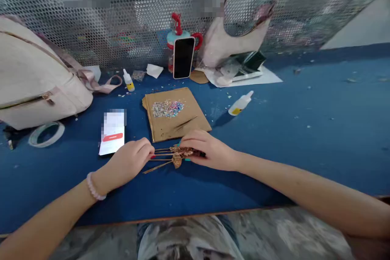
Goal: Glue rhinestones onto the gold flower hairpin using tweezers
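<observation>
My left hand (132, 161), with a pale beaded bracelet at the wrist, is closed on the thin brown prongs of a brown hair comb (177, 161). The fingers of my right hand (204, 150) are wrapped round the comb's ornate coppery end. Several prongs run between the two hands, and one slants down to the left. Just behind the hands lies a cardboard piece (191, 109) with a pile of small shiny gems (168, 108) and a thin dark stick on it.
A lit phone (112, 134) lies left of the cardboard. Glue bottles stand at the right (240, 103) and back left (128, 81). Behind are an upright phone (183, 57), a cup, and a white handbag (237, 44). A backpack (39, 77) and tape roll (46, 134) sit far left.
</observation>
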`<state>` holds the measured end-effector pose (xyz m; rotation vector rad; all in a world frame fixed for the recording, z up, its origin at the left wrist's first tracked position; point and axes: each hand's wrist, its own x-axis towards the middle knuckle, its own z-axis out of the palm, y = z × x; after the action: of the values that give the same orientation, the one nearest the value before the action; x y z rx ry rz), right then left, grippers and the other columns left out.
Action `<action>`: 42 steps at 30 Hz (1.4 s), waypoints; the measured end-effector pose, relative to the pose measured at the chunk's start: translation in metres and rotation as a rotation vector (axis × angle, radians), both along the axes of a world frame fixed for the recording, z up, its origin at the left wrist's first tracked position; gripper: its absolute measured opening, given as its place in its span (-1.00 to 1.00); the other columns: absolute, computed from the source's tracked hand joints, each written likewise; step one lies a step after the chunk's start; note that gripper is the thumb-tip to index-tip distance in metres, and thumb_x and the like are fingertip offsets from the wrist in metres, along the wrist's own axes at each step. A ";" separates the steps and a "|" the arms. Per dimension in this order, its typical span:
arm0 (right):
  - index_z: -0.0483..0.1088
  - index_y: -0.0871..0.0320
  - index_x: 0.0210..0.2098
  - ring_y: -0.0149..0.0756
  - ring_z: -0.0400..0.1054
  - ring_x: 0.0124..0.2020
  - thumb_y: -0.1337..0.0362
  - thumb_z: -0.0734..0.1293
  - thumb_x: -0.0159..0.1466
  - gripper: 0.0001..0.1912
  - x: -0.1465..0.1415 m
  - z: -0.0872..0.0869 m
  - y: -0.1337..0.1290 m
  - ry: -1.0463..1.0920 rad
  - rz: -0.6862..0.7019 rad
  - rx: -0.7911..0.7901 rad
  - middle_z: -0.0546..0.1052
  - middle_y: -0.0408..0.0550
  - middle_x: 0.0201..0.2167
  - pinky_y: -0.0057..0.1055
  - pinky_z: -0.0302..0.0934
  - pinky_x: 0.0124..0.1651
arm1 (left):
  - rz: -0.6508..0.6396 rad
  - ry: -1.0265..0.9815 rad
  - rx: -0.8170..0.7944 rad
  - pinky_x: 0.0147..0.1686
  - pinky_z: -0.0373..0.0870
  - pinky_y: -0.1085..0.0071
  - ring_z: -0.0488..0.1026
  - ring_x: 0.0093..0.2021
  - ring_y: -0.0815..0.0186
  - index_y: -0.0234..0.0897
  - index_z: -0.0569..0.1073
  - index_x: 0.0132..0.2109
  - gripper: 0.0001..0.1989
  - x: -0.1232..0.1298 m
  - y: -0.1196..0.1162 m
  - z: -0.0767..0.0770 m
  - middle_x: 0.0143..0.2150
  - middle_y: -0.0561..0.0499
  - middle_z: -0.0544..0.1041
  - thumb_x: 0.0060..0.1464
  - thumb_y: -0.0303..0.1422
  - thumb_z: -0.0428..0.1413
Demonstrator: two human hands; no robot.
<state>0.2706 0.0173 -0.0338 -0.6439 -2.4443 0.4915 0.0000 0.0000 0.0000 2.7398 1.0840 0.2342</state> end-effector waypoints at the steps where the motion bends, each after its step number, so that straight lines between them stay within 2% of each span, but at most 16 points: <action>1: 0.36 0.21 -0.19 -0.21 0.32 -0.18 0.37 0.25 0.24 -0.85 0.000 0.001 -0.001 0.041 0.002 -0.010 0.47 0.08 -0.21 -0.24 0.22 -0.16 | 0.019 -0.033 -0.038 -0.38 0.31 0.38 0.35 -0.39 0.32 -0.31 0.29 -0.27 -0.73 0.002 -0.001 0.000 -0.30 -0.03 0.36 0.28 -0.39 -0.26; 6: 0.34 0.19 -0.38 -0.31 0.31 -0.29 0.40 0.20 0.25 -0.88 -0.001 0.007 -0.005 0.159 -0.035 -0.156 0.45 0.00 -0.37 -0.35 0.22 -0.23 | 0.052 -0.086 -0.180 -0.35 0.33 0.44 0.39 -0.34 0.34 -0.31 0.31 -0.24 -0.78 0.009 -0.005 0.001 -0.28 -0.02 0.40 0.27 -0.40 -0.20; 9: 0.29 0.18 -0.47 -0.33 0.26 -0.34 0.39 0.21 0.23 -0.85 -0.001 0.011 -0.006 0.166 -0.065 -0.258 0.41 -0.03 -0.41 -0.37 0.20 -0.28 | 0.014 -0.068 -0.202 -0.34 0.32 0.45 0.42 -0.31 0.33 -0.30 0.35 -0.22 -0.79 0.007 -0.006 0.001 -0.28 0.00 0.45 0.27 -0.36 -0.15; 13: 0.23 0.18 -0.55 -0.36 0.21 -0.39 0.40 0.17 0.24 -0.78 0.000 0.013 -0.006 0.173 -0.026 -0.297 0.36 -0.06 -0.46 -0.38 0.14 -0.30 | -0.058 -0.063 -0.187 -0.38 0.28 0.49 0.42 -0.36 0.36 -0.29 0.39 -0.21 -0.80 0.005 -0.006 0.001 -0.32 0.03 0.46 0.26 -0.34 -0.10; 23: 0.24 0.20 -0.58 -0.38 0.22 -0.37 0.37 0.07 0.31 -0.65 0.001 0.013 -0.004 0.213 0.075 -0.357 0.35 -0.06 -0.50 -0.39 0.12 -0.24 | -0.137 -0.043 -0.080 -0.44 0.19 0.45 0.38 -0.45 0.37 -0.30 0.42 -0.34 -0.76 0.005 -0.009 0.000 -0.44 0.04 0.45 0.22 -0.39 -0.10; 33: 0.26 0.20 -0.56 -0.36 0.21 -0.36 0.16 0.02 0.37 -0.55 0.003 0.011 -0.003 0.270 0.143 -0.411 0.36 -0.03 -0.49 -0.37 0.12 -0.24 | -0.202 -0.030 -0.038 -0.45 0.17 0.43 0.37 -0.49 0.38 -0.29 0.41 -0.35 -0.75 0.007 -0.012 0.000 -0.47 0.06 0.45 0.23 -0.39 -0.10; 42: 0.22 0.18 -0.56 -0.35 0.19 -0.40 0.18 0.08 0.34 -0.62 0.003 0.012 -0.003 0.224 0.135 -0.377 0.35 -0.02 -0.50 -0.38 0.12 -0.32 | -0.246 -0.022 -0.018 -0.44 0.19 0.44 0.37 -0.49 0.37 -0.28 0.42 -0.30 -0.75 0.007 -0.015 -0.001 -0.46 0.04 0.46 0.25 -0.37 -0.12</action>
<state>0.2737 0.0145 -0.0219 -0.5384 -2.2080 1.0374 0.0075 -0.0146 -0.0013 2.8122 0.7298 0.2158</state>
